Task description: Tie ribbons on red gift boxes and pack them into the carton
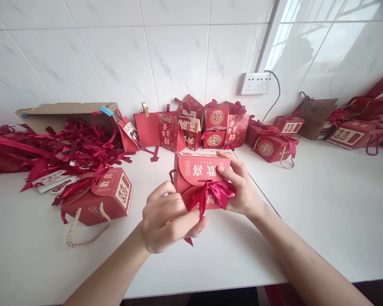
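A small red gift box with gold characters on its flap is held above the white table, near its front edge. A dark red satin ribbon is tied in a bow at the box front. My left hand is closed, pinching one ribbon tail between thumb and fingers. My right hand grips the box's right side, fingers curled over the flap and thumb by the bow.
A red box with a rope handle lies at the left. Loose red ribbons spill from a cardboard box. Several finished red boxes line the tiled wall; more boxes stand right. A wall socket has a cable.
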Available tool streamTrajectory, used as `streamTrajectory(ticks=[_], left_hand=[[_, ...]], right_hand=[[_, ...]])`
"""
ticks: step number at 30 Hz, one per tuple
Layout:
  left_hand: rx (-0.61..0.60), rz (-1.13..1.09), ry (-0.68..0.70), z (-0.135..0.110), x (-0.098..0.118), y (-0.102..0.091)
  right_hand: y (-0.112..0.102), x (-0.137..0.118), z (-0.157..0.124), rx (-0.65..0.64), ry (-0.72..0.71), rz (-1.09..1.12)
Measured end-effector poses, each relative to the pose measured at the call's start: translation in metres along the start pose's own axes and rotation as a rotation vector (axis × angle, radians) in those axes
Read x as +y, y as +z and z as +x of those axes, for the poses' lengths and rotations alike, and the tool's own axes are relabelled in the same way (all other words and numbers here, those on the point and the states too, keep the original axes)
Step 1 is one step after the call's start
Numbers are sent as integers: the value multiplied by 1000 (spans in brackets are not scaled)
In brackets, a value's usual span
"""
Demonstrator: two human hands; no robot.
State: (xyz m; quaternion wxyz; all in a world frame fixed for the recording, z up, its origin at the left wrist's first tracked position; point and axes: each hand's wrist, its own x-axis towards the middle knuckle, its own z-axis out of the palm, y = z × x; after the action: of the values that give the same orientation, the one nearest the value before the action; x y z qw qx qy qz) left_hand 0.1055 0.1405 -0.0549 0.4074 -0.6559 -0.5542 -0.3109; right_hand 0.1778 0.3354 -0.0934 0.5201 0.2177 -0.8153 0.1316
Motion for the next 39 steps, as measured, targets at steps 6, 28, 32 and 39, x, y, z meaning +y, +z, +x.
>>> streamTrajectory(ticks=[6,28,32,39], left_hand=[[20,-3,157,-2,-3,0],[20,-63,113,-3,-2,2],[270,-197,-426,-4,-10,17],[307,-616,-1343,-24,-44,45]], right_hand=[[1,0,-1,-4,2,-10],[1,0,0,14,-7,3],[-2,3,-6,-98,23,5],[4,-3,2,-83,658,479]])
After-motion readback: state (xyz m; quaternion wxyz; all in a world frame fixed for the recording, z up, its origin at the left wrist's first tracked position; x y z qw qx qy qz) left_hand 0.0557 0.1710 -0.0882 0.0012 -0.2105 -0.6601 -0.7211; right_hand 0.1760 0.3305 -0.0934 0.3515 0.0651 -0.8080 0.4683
